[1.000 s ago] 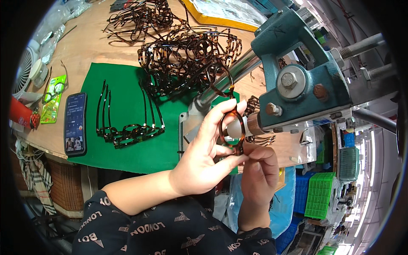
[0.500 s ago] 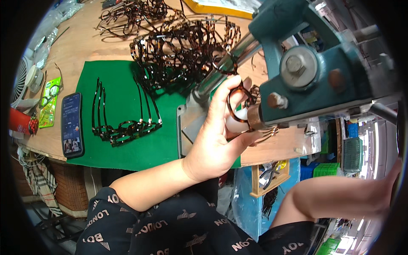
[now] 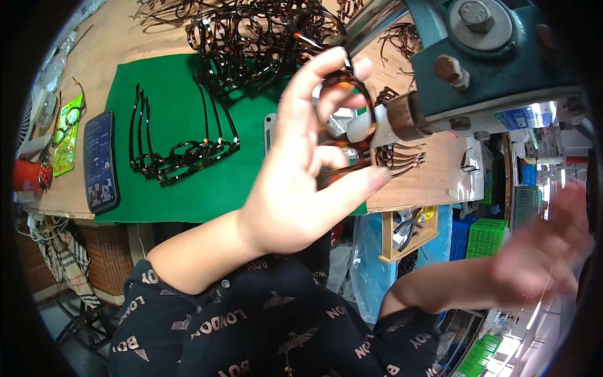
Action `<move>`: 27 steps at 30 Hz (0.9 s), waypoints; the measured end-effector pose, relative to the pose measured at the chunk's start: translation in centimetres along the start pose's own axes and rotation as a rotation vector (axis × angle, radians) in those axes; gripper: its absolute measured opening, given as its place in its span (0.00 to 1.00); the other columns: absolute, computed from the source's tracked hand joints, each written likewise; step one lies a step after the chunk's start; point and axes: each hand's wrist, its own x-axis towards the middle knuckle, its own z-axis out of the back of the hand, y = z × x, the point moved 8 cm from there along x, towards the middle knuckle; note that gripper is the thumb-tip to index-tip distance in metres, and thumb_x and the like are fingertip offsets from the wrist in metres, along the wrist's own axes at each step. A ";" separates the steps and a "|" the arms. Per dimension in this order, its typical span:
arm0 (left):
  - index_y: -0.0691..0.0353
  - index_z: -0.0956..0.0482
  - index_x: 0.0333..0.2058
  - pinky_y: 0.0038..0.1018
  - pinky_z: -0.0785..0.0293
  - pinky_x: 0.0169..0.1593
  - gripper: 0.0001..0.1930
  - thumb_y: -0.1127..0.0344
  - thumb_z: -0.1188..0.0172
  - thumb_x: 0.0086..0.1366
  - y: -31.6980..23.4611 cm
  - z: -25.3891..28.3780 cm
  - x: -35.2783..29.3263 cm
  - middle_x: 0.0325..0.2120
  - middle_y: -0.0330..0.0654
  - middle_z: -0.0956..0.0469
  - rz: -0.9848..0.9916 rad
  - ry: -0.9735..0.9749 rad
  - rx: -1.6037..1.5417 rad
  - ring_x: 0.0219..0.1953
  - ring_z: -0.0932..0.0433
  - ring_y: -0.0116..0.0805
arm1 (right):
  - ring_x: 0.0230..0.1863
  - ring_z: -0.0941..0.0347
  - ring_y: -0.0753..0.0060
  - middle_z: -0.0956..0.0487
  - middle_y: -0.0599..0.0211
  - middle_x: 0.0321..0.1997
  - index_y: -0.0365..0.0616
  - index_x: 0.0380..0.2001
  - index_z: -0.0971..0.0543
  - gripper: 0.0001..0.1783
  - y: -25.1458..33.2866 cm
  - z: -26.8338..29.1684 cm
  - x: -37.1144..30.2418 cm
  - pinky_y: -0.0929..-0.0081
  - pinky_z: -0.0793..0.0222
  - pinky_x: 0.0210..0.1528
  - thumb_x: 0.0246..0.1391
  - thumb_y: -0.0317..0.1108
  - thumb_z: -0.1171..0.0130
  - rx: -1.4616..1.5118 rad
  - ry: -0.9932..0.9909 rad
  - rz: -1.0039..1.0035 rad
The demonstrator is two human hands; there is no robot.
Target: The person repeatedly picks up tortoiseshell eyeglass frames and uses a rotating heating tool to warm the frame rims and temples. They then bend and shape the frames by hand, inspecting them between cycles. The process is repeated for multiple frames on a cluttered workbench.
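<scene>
My left hand [image 3: 286, 182] is closed on a dark tortoiseshell eyeglass frame [image 3: 366, 95], fingers and thumb around it, beside the white rounded tip [image 3: 361, 127] of a teal metal press [image 3: 433, 81]. One round rim of the frame stands around or just in front of that tip; I cannot tell which. Off to the right, away from the bench, my right hand [image 3: 540, 251] is smeared by motion, and its fingers are unclear. Several similar eyeglass frames [image 3: 182, 164] lie with temples unfolded on the green mat [image 3: 188, 201].
A tangled heap of tortoiseshell frames [image 3: 251, 38] covers the back of the bench. More frames [image 3: 402, 157] lie behind the press tip. A phone [image 3: 102, 160] and a yellow-green packet [image 3: 68, 147] are at left. Below the bench edge are a wooden drawer [image 3: 408, 242] and a green basket [image 3: 487, 237].
My right hand has come down into view from the right rim. The press appears farther right and higher in view, and my left hand with the eyeglass frame shows nearer.
</scene>
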 end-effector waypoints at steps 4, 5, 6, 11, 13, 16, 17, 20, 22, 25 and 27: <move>0.58 0.57 0.62 0.12 0.39 0.29 0.41 0.70 0.48 0.50 -1.5 1.1 -1.3 0.59 0.56 0.45 0.086 -0.105 -0.069 0.40 0.32 0.28 | 0.32 0.29 0.78 0.24 0.69 0.29 0.40 0.28 0.24 0.03 -15.4 0.1 -16.2 0.80 0.33 0.37 0.47 0.25 0.42 -0.470 0.415 -0.790; 0.60 0.56 0.62 0.12 0.39 0.28 0.40 0.70 0.48 0.50 -1.8 1.8 -1.9 0.58 0.57 0.44 0.102 -0.129 -0.054 0.36 0.31 0.27 | 0.30 0.29 0.80 0.24 0.70 0.27 0.39 0.28 0.24 0.04 -16.5 -0.7 -19.0 0.81 0.33 0.35 0.45 0.23 0.40 -0.620 0.506 -0.848; 0.61 0.56 0.61 0.12 0.40 0.27 0.40 0.70 0.48 0.49 -1.8 2.3 -2.4 0.57 0.58 0.43 0.122 -0.140 -0.055 0.33 0.31 0.27 | 0.30 0.28 0.81 0.24 0.70 0.28 0.38 0.28 0.24 0.05 -17.1 -0.2 -20.9 0.83 0.33 0.34 0.45 0.23 0.40 -0.701 0.537 -0.861; 0.63 0.54 0.60 0.14 0.36 0.25 0.38 0.72 0.48 0.50 -1.9 2.8 -4.3 0.52 0.58 0.36 0.186 -0.222 -0.078 0.25 0.28 0.27 | 0.27 0.28 0.73 0.27 0.64 0.27 0.36 0.27 0.26 0.05 -17.4 -1.8 -21.8 0.81 0.33 0.32 0.45 0.23 0.41 -0.753 0.520 -0.742; 0.63 0.53 0.60 0.15 0.34 0.23 0.36 0.75 0.49 0.51 -1.6 2.6 -4.6 0.47 0.55 0.34 0.184 -0.197 -0.133 0.27 0.26 0.30 | 0.26 0.29 0.72 0.27 0.63 0.26 0.36 0.27 0.26 0.05 -17.3 -2.2 -21.6 0.79 0.34 0.31 0.44 0.22 0.42 -0.816 0.540 -0.649; 0.62 0.52 0.59 0.17 0.30 0.20 0.35 0.80 0.50 0.52 -1.3 2.7 -5.1 0.39 0.50 0.32 0.150 -0.175 -0.206 0.29 0.24 0.34 | 0.25 0.32 0.65 0.29 0.62 0.25 0.37 0.25 0.28 0.04 -17.2 -3.2 -21.2 0.73 0.36 0.30 0.44 0.21 0.42 -0.860 0.576 -0.561; 0.61 0.51 0.59 0.18 0.28 0.19 0.35 0.82 0.51 0.52 -1.2 2.7 -5.1 0.33 0.47 0.33 0.175 -0.162 -0.217 0.29 0.24 0.36 | 0.25 0.32 0.64 0.29 0.61 0.24 0.37 0.25 0.28 0.04 -17.2 -3.3 -21.2 0.73 0.36 0.30 0.44 0.22 0.42 -0.870 0.601 -0.551; 0.61 0.41 0.46 0.25 0.26 0.24 0.18 0.72 0.51 0.57 -1.2 1.8 -4.9 0.28 0.46 0.31 0.179 -0.075 -0.320 0.29 0.26 0.42 | 0.26 0.33 0.62 0.29 0.60 0.24 0.37 0.24 0.28 0.03 -17.1 -3.8 -20.8 0.71 0.37 0.30 0.45 0.22 0.43 -0.913 0.688 -0.519; 0.60 0.33 0.33 0.30 0.26 0.28 0.12 0.57 0.54 0.61 -1.9 0.7 -4.5 0.27 0.46 0.30 0.161 0.025 -0.318 0.30 0.27 0.44 | 0.26 0.33 0.61 0.29 0.60 0.25 0.37 0.24 0.28 0.03 -17.0 -3.7 -20.7 0.71 0.37 0.30 0.45 0.22 0.44 -0.906 0.718 -0.526; 0.61 0.27 0.22 0.30 0.28 0.31 0.16 0.55 0.50 0.60 -2.6 -0.5 -4.5 0.28 0.47 0.28 0.248 0.350 -0.435 0.29 0.27 0.43 | 0.27 0.29 0.67 0.27 0.61 0.27 0.37 0.27 0.27 0.03 -17.2 -2.7 -20.9 0.76 0.34 0.31 0.46 0.23 0.44 -0.780 0.629 -0.654; 0.62 0.24 0.17 0.28 0.30 0.31 0.14 0.60 0.45 0.57 -2.0 -0.8 -5.4 0.30 0.48 0.26 0.410 0.553 -0.540 0.28 0.27 0.40 | 0.28 0.28 0.74 0.26 0.63 0.29 0.36 0.29 0.25 0.04 -17.6 -0.7 -21.8 0.81 0.32 0.33 0.47 0.23 0.43 -0.701 0.535 -0.764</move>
